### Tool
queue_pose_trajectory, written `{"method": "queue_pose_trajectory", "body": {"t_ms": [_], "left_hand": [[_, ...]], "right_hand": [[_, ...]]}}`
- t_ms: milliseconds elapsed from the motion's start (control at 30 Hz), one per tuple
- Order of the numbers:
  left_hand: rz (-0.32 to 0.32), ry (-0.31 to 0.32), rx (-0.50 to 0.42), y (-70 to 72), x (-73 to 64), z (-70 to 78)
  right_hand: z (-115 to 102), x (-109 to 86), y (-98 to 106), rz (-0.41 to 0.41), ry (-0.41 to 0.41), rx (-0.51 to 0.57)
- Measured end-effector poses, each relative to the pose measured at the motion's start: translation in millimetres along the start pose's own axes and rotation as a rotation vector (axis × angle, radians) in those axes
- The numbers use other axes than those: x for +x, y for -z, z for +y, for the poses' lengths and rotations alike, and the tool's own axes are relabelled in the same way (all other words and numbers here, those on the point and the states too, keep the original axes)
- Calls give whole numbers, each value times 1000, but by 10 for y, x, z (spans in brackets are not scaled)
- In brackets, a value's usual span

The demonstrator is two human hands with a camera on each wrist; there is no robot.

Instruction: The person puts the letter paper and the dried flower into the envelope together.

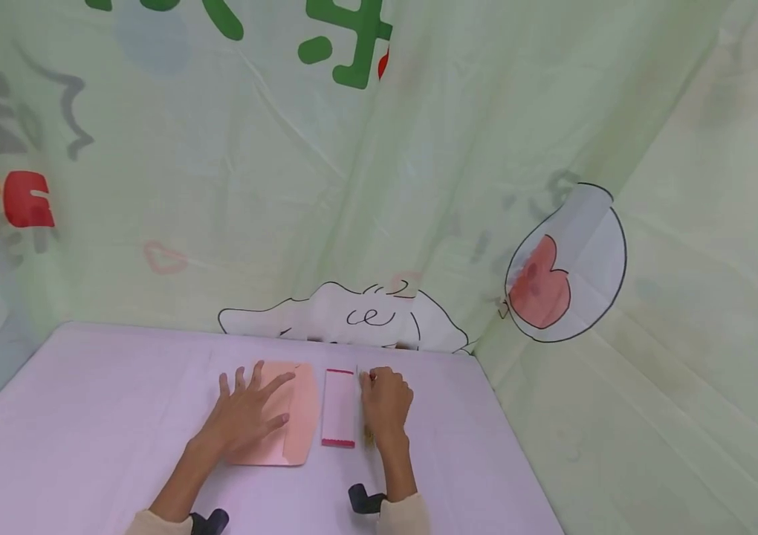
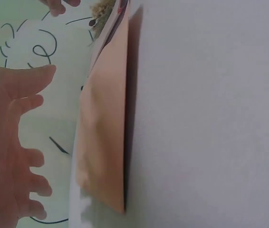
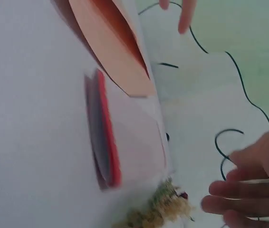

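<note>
my left grip [image 1: 241, 412] is spread wide, fingers and thumb well apart, hanging over the pink envelope [image 1: 307, 423] and holding nothing; the envelope's flap looks opened out, on the side toward my other grip. my right grip [image 1: 387, 401] is released too, fingers bent and aimed down at the dried flower bunch [image 3: 156, 211], which lies on the counter [image 1: 486, 475] beneath it, though from above the grip hides much of it, so i wouldn't swear that no fingertip is brushing it. the red-edged card [image 1: 339, 409] sits between my two grips, just left of the right one, untouched. i take the step in hand to be the reach for the bunch, with nothing lifted yet. the next move seems to call for a light pinch, since dried heads probably crumble under pressure, while my left grip could lower onto the envelope if it needs steadying.
</note>
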State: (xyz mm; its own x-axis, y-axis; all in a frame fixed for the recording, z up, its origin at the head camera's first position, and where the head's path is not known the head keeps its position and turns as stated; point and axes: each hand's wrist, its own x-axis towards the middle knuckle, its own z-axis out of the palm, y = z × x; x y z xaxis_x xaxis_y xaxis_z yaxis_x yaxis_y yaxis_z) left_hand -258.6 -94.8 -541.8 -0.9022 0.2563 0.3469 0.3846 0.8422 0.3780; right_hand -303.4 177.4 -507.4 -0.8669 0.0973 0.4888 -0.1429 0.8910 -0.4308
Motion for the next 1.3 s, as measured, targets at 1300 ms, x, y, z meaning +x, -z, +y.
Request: {"method": "queue_pose_trajectory", "body": {"t_ms": [1300], "left_hand": [[-172, 84, -216, -230, -155, 94]], "right_hand": [[96, -197, -639, -38, -449, 289]]}}
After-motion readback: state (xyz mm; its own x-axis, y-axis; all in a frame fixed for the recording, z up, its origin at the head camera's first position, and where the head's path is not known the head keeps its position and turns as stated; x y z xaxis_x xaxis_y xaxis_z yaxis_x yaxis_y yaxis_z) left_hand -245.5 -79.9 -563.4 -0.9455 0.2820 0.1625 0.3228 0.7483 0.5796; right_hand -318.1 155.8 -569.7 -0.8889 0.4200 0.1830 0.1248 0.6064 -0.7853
